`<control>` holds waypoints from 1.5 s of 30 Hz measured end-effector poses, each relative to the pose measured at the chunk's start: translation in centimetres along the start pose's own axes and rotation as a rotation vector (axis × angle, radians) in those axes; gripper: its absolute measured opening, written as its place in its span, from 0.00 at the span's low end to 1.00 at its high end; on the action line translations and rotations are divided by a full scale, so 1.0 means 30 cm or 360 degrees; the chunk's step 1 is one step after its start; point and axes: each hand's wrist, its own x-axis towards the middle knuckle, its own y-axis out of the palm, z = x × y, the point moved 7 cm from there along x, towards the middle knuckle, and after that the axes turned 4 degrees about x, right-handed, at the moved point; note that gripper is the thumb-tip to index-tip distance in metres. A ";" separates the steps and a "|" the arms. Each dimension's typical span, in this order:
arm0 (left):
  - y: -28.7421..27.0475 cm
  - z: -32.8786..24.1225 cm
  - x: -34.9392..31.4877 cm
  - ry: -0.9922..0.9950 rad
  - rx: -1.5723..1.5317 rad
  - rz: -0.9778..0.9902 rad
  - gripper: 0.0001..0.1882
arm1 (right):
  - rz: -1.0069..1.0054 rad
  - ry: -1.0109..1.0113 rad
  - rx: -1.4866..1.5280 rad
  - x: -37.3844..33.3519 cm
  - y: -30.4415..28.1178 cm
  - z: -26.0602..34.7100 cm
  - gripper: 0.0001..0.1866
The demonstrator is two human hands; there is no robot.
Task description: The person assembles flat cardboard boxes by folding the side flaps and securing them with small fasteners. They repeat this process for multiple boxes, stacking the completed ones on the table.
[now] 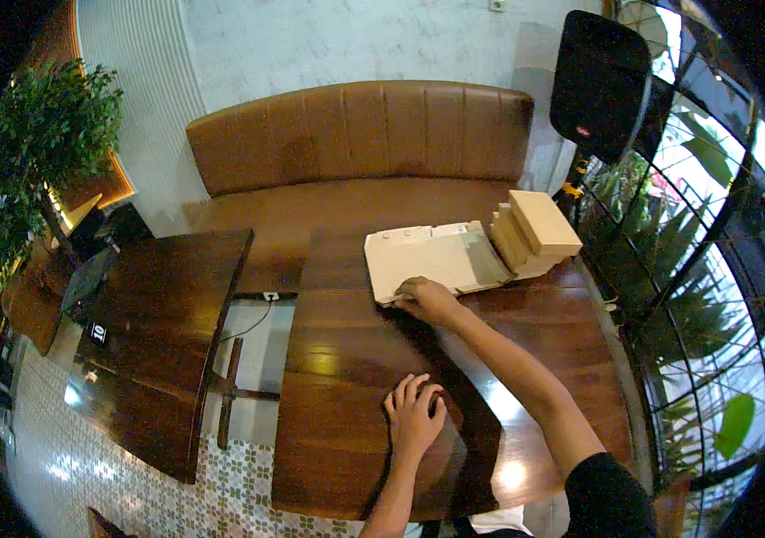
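A flat, light-brown cardboard sheet (427, 258) with notched edges lies across the far part of the brown wooden table (337, 394). My right hand (429, 301) reaches over to its near left edge, fingers bent and closed on the cardboard there; the thumb is partly hidden. On the sheet's right side stands a small closed cardboard box (545, 222), with several folded cardboard pieces (511, 237) leaning against its left. Nearer to me, my left hand (414, 412) rests on the tabletop with its fingers apart and slightly curved, holding nothing.
Behind the table runs a brown padded bench (364, 134). Across a gap on the left is a second wooden table (158, 350) with a small black sign (97, 333). A black speaker (602, 85) stands at the far right, beside a black-framed window (696, 269).
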 end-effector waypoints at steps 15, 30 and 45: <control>-0.002 0.020 0.007 -0.0065 -0.0075 -0.0010 0.14 | 0.0226 0.0225 -0.0228 0.132 0.022 -0.034 0.11; 0.004 0.020 -0.005 -0.0047 -0.0088 -0.0045 0.14 | -0.0357 0.0195 -0.0017 0.133 -0.178 -0.056 0.08; 0.007 0.028 -0.011 -0.0030 -0.0082 -0.0062 0.13 | -0.0201 0.0185 0.0063 0.096 -0.222 -0.070 0.10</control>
